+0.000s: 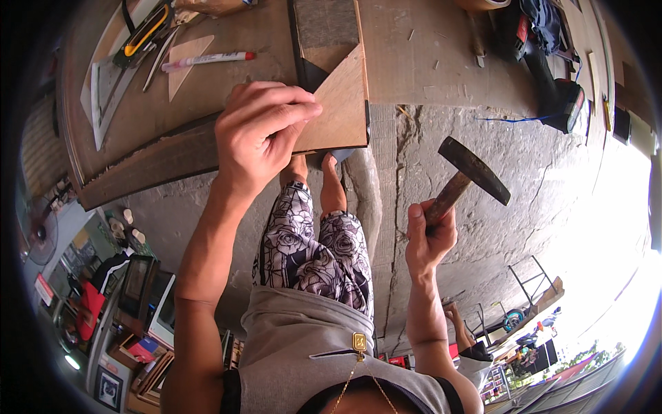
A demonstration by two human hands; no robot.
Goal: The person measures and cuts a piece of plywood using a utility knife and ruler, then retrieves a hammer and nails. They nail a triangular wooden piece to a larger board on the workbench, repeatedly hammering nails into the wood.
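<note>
My right hand (432, 243) is wrapped round the handle of a hammer (476, 171), its dark metal head raised and slanting down to the right. Thumb and fingers pinched together, my left hand (256, 131) is at the left edge of a plywood piece (339, 103). Whatever lies in that pinch, if anything, is too small or hidden to make out. The plywood has a slanted upper edge and is on a long dark-edged board (327, 26) that juts past the workbench (400, 69). A dark panel shows beyond the slanted edge.
Left on the bench are a red-capped marker (207, 61), a thin triangular offcut (181, 77), a set square (103, 103) and a yellow-black utility knife (147, 31). A cordless power tool (562, 103) lies at the right. Another person (472, 352) is behind me, at lower right.
</note>
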